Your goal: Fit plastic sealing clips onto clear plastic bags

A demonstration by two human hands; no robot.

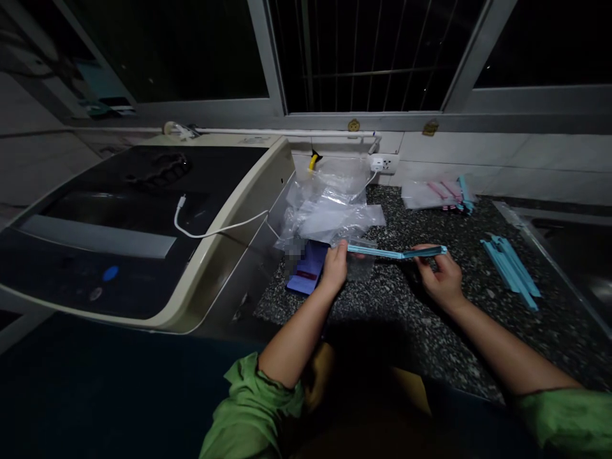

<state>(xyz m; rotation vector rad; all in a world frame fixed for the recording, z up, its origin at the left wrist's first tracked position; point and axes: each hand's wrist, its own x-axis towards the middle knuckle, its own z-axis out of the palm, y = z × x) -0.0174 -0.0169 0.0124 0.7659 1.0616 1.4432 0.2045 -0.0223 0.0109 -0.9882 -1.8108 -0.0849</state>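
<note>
A light-blue hinged strip [382, 251] spans the gap between my two hands above the speckled counter, bent slightly near its middle. Its left end is pinched in my left hand [336, 262]. My right hand [440, 278] grips the other end, thumb and fingers closed round it. Just beside my left hand lies a phone [310, 264] with its screen lit. To the right, several similar light-blue strips [510, 271] rest in a loose bunch on the counter. A clear plastic bag [361, 266] lies partly beneath the held strip.
Crumpled clear plastic bags [329, 204] lie near the wall, by a socket with a white charger [377, 164]. A bag with pink and blue pieces [442, 193] sits at the back right. A washing machine [210, 268] stands left, a white cable [224, 228] across it.
</note>
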